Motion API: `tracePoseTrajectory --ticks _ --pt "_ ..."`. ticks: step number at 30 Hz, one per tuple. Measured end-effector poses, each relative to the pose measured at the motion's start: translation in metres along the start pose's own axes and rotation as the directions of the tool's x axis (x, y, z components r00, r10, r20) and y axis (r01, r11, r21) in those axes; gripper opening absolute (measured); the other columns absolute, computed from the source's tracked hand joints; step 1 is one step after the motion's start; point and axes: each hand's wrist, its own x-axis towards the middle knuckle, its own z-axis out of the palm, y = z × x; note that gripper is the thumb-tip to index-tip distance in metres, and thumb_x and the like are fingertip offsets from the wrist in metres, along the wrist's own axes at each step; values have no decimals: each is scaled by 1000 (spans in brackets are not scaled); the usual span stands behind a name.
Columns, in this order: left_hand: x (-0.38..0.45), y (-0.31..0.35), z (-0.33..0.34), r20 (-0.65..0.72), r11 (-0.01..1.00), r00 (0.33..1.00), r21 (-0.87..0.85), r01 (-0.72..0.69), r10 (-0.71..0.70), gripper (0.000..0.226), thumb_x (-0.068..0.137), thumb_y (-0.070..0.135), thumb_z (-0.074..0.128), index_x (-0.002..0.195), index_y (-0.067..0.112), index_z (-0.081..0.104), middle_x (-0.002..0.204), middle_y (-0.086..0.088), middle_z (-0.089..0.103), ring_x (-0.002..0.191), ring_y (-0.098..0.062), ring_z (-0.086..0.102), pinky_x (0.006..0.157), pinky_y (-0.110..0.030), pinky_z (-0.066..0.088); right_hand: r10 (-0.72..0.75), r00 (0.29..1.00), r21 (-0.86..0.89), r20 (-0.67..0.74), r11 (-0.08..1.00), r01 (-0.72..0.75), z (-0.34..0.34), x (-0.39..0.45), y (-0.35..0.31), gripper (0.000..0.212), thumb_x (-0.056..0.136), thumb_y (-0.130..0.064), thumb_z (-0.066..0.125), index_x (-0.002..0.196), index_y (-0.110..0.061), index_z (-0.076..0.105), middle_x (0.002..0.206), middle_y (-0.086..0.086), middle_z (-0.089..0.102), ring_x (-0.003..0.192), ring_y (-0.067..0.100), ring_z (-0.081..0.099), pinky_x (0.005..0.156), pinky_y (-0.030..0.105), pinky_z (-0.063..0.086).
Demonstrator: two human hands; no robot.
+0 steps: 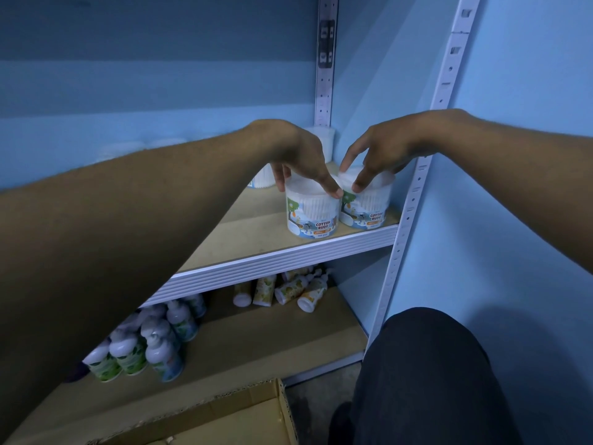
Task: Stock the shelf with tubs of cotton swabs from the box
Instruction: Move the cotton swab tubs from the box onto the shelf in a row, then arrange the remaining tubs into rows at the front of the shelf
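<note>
Two clear round plastic tubs of white cotton swabs at the front right corner of the upper wooden shelf [244, 232], touching side by side near the ribbed white front edge. Left tub [313, 213]: upright, translucent lid, white sticks packed vertically and visible through the wall, paper label with a green tree, blue and white cartoon scene and the words "COTTON BUDS" in orange. Right tub [365, 208]: same design, tilted slightly toward the right, close to the white perforated metal upright [414, 194]. Left hand [301, 159] over the left tub, thumb and fingers spread down around the lid rim, gripping it from above. Right hand [382, 152] over the right tub, fingers spread, fingertips pressed on the lid; curl around the rim not confirmable. Further tubs of the same kind behind, one in the back corner [324, 139], partly hidden by the hands. Lower shelf: white pump bottles with green labels [154, 345] standing at left, small yellow-patterned tubes [288, 289] lying at the back. Open brown cardboard box [250, 422] at bottom edge. Dark-trousered knee [426, 380] at lower right.
</note>
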Motion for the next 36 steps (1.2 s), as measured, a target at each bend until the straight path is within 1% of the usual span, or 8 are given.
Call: tracePoseTrajectory --ticks 9,13,17,22,27,31,34,36 --pt "-3 -2 1 -1 1000 1000 1 -15 15 84 71 62 77 137 14 55 139 -6 53 115 -31 59 84 -41 61 -12 1000 -27 -27 1000 11 3 -3 -2 48 79 -37 83 123 -41 65 121 -2 58 113 28 58 90 35 56" --pt "-7 -3 1 -33 999 999 -9 -35 35 97 69 70 73 145 16 46 149 -2 45 124 -29 54 86 -40 60 -12 1000 -47 -28 999 11 0 -8 -5 55 80 -44 81 131 -40 61 125 -4 52 124 28 52 98 38 52" --pt "-15 -12 -4 -123 996 989 9 -83 84 91 74 77 61 144 19 49 149 1 44 126 -24 52 89 -39 58 -53 993 -110 -102 993 42 -6 -12 -14 58 83 -51 75 137 -37 56 144 -1 46 135 26 45 107 40 43" --pt "-25 -38 -16 -274 988 956 144 -62 100 70 87 62 60 143 21 50 143 5 50 121 -22 54 98 -39 53 -108 981 -130 -161 988 88 -9 -5 -32 54 85 -52 73 134 -38 58 148 -3 45 127 23 51 103 36 45" --pt "-30 -75 -22 -301 989 952 144 -19 62 74 80 60 70 142 28 49 144 6 49 123 -21 54 100 -37 49 -166 965 -157 -202 978 136 -3 12 -59 54 85 -53 71 134 -36 58 143 -4 49 110 19 50 93 32 46" --pt "-30 -107 -25 -306 975 952 213 55 14 81 72 68 71 141 33 48 143 7 50 121 -24 56 104 -41 46 -208 957 -192 -201 967 169 6 31 -82 56 85 -55 71 136 -35 56 141 -2 50 116 21 54 94 34 48" --pt "-29 -128 -27 -315 968 949 239 79 1 79 76 65 71 143 34 45 146 10 46 133 -21 45 107 -38 39 -222 955 -220 -196 959 178 11 48 -99 58 84 -59 69 136 -38 54 139 -4 53 117 23 56 98 37 50" --pt "-24 -140 -27 -323 971 946 226 82 -5 78 78 61 71 145 35 42 147 10 45 135 -19 42 106 -37 38 -218 958 -223 -189 959 174 15 58 -110 58 84 -60 68 136 -41 53 140 -5 52 117 24 56 98 36 49"
